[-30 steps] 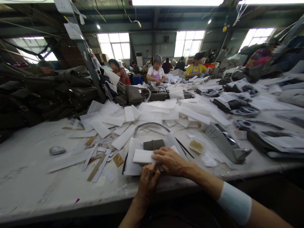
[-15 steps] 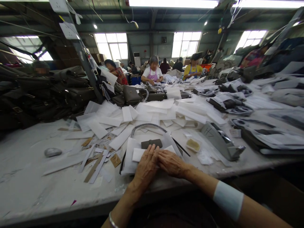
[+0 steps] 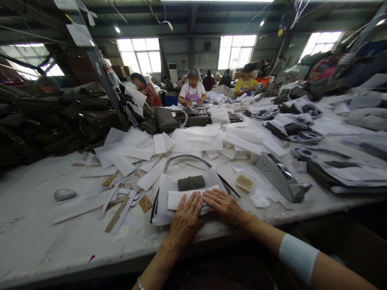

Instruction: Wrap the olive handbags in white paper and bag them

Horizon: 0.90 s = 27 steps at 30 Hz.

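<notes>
A handbag lies flat in front of me, mostly hidden under white foam sheeting [image 3: 162, 197]; its wrapped handle [image 3: 189, 157] arches away on the far side. On the sheeting is a dark grey flap or strap piece [image 3: 191, 183]. Just nearer me, a folded white foam strip [image 3: 178, 198] lies across the bag. My left hand [image 3: 188, 213] rests flat on this strip, fingers stretched forward. Beside it, my right hand [image 3: 223, 205] lies flat on the strip's right part, its fingers extended too. Both palms face down and grip nothing.
A grey tape dispenser [image 3: 279, 177] and a small tub of yellowish paste [image 3: 245, 182] stand to the right. Foam sheets [image 3: 181, 141] are heaped behind the bag. Cardboard strips and tags [image 3: 145, 204] lie left. Dark bags [image 3: 54, 117] pile far left; co-workers [image 3: 192, 88] sit opposite.
My hands have slid towards me and apart slightly, uncovering more of the foam strip and the dark grey piece. The whole view has shifted a little.
</notes>
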### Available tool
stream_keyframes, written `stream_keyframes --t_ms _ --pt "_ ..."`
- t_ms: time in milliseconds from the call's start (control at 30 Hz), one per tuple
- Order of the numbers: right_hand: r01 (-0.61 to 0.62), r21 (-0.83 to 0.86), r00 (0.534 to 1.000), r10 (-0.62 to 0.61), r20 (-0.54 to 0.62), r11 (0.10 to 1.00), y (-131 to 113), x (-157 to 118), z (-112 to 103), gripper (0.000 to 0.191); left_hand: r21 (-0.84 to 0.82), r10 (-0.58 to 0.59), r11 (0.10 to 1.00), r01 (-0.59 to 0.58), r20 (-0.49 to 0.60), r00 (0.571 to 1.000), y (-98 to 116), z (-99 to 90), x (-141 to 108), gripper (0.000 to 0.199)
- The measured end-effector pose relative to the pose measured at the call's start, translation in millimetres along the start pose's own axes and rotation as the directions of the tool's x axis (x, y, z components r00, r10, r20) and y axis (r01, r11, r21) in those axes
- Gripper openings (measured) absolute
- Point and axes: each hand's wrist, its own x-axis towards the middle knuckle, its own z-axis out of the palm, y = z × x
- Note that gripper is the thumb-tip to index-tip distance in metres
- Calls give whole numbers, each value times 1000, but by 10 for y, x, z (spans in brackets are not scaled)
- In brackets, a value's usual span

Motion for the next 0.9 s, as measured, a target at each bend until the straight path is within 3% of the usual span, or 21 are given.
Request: stream_keyframes --t_ms 100,300,600,700,900 --pt "-16 -4 997 16 70 1000 -41 12 -51 54 45 5 999 -4 -9 1000 14 8 -13 47" --pt "-21 -61 984 32 178 998 -87 4 -74 91 20 -23 1000 23 9 1000 37 48 -8 56" --pt "-24 -90 984 39 174 996 -25 13 75 92 76 -9 997 9 5 1000 -5 105 17 44" --pt "-56 -87 984 70 163 995 -36 48 54 85 -8 -15 1000 15 37 999 -37 88 51 45" --pt "-101 -21 976 103 190 995 -61 164 -144 52 -254 -95 963 91 -3 996 -102 39 65 38"
